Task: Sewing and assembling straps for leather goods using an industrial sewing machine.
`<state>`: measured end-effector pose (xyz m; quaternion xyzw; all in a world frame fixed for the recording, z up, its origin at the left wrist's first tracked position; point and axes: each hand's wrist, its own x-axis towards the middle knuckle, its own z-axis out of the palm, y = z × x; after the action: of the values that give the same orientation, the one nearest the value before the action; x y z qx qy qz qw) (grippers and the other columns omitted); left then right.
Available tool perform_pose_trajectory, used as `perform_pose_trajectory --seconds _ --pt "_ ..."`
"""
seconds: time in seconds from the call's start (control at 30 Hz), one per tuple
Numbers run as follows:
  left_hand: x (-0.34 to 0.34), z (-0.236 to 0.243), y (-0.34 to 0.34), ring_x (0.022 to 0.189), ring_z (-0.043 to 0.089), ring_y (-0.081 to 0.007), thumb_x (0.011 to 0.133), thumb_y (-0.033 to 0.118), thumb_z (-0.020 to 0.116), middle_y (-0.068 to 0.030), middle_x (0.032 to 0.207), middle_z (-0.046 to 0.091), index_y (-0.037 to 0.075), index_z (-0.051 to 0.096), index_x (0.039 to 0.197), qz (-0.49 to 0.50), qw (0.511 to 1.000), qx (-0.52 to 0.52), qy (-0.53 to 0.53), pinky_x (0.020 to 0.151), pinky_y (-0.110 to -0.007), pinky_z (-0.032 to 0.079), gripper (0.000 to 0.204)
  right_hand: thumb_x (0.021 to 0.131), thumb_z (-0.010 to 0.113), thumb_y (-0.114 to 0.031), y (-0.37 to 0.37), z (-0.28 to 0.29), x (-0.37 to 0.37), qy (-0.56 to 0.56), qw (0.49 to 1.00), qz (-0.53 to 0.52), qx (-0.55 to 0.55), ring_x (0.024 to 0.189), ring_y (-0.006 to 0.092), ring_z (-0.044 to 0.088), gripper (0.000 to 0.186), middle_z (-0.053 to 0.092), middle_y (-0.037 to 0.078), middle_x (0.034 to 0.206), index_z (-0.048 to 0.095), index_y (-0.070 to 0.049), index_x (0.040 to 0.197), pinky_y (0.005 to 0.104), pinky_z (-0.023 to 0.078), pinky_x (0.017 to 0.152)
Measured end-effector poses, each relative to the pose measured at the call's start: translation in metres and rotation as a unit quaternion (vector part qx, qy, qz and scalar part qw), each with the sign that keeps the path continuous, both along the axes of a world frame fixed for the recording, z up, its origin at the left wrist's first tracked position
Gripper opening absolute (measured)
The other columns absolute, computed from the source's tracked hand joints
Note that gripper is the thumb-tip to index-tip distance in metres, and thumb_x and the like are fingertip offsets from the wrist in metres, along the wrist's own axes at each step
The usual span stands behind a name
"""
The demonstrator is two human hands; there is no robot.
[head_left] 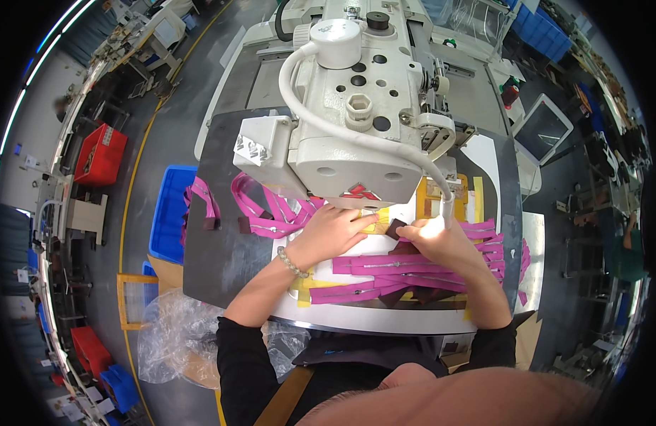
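Note:
Below the head of a white industrial sewing machine (356, 167), both my hands work close together. My left hand (326, 233) lies with fingers stretched toward the right over a yellow-marked plate (380, 221); some of its fingertips are hidden by the machine. The fingers of my right hand (436, 240) close on the edge of a small dark brown piece (395, 227). Magenta zipper strips (385, 264) with brown ends lie in front of my hands and under my right forearm. More magenta zippers (275, 226) are heaped left of my left hand.
A dark work table (221, 266) carries the machine. A blue bin (170, 213) stands beside its left edge, with clear plastic wrapping (179, 334) below. Some zippers hang at the left edge (202, 202). At the right is a screen (543, 129); a red crate (101, 156) stands farther left.

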<state>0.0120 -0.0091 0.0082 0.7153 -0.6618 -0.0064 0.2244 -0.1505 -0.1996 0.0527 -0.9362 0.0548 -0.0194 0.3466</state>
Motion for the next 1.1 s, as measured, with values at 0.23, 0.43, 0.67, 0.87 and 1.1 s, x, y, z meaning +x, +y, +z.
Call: perform_pose_trajectory --seconds 0.23,0.43,0.67,0.87,1.1 --pt "-0.01 0.001 -0.008 0.082 0.064 -0.0247 0.081 0.033 0.068 -0.0066 0.093 0.064 0.011 0.063 0.11 0.042 0.994 -0.007 -0.1 0.072 -0.035 0.051 0.037 0.07 0.064 -0.009 0.014 -0.022 -0.002 -0.197 0.901 0.041 -0.385 0.059 0.0205 0.061 0.036 0.066 0.009 0.084 0.066 -0.003 0.106 0.0328 0.049 0.052" --pt "-0.01 -0.001 -0.002 0.081 0.066 -0.0235 0.078 0.033 0.072 -0.0058 0.086 0.065 0.009 0.065 0.103 0.108 0.992 -0.013 -0.065 0.07 -0.035 0.051 0.036 0.072 0.064 -0.006 0.026 -0.011 -0.001 -0.307 0.894 0.049 -0.323 0.053 0.0173 0.055 0.037 0.06 0.005 0.072 0.065 0.0 0.108 0.031 0.042 0.045" --pt "-0.018 0.014 0.01 0.05 0.055 -0.0174 0.073 0.027 0.076 0.0017 0.058 0.056 0.012 0.064 0.086 0.105 0.988 -0.072 0.089 0.053 -0.03 0.044 0.023 0.069 0.063 -0.008 0.047 0.009 -0.014 -0.401 0.85 0.153 -0.305 0.048 0.0075 0.036 0.031 0.037 -0.004 0.061 0.067 0.0 0.099 0.0236 0.024 0.045" --pt "-0.029 0.032 0.023 0.048 0.051 -0.0136 0.068 0.025 0.079 0.0028 0.056 0.051 0.01 0.059 0.085 0.063 0.981 -0.182 0.022 0.049 -0.027 0.036 0.031 0.074 0.064 -0.012 0.07 0.014 -0.021 -0.491 0.808 0.155 -0.287 0.054 0.0064 0.04 0.021 0.047 -0.003 0.071 0.069 -0.008 0.095 0.0215 0.026 0.049" --pt "0.001 0.034 0.055 0.068 0.057 -0.0129 0.073 0.009 0.072 -0.0046 0.08 0.058 0.005 0.062 0.106 0.183 0.926 -0.271 0.188 0.063 -0.027 0.044 0.034 0.083 0.061 -0.016 0.076 0.003 -0.014 -0.434 0.825 0.168 -0.321 0.086 0.0121 0.055 0.027 0.054 0.0 0.1 0.064 -0.01 0.109 0.0265 0.043 0.069"
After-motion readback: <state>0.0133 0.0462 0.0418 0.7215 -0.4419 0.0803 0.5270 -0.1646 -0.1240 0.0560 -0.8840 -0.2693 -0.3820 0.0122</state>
